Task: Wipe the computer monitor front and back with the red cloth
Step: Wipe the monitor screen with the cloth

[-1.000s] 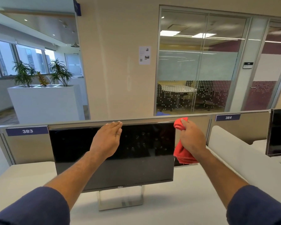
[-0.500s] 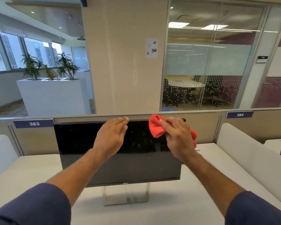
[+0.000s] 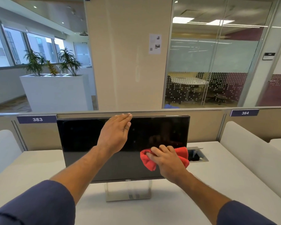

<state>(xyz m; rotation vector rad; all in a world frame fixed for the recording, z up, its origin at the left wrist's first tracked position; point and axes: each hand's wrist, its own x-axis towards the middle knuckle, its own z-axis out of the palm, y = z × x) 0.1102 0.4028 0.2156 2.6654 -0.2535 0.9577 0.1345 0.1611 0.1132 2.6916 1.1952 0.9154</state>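
Observation:
A black computer monitor (image 3: 81, 140) on a silver stand faces me on the white desk, its screen dark. My left hand (image 3: 114, 135) rests flat along the monitor's top edge, fingers straight and together, holding nothing. My right hand (image 3: 166, 161) presses the red cloth (image 3: 147, 161) against the lower right part of the screen. The cloth bunches out on both sides of the hand; its middle is hidden under my palm.
A white desk (image 3: 31, 172) carries the monitor, with an open cable hatch (image 3: 195, 155) just right of the screen. Beige partition panels labelled 383 (image 3: 37, 119) and 384 stand behind. White padded dividers (image 3: 250, 153) flank the desk on both sides.
My right hand has carried the red cloth from the monitor's top right corner across the upper screen and down to the lower right. The left hand has stayed on the top edge.

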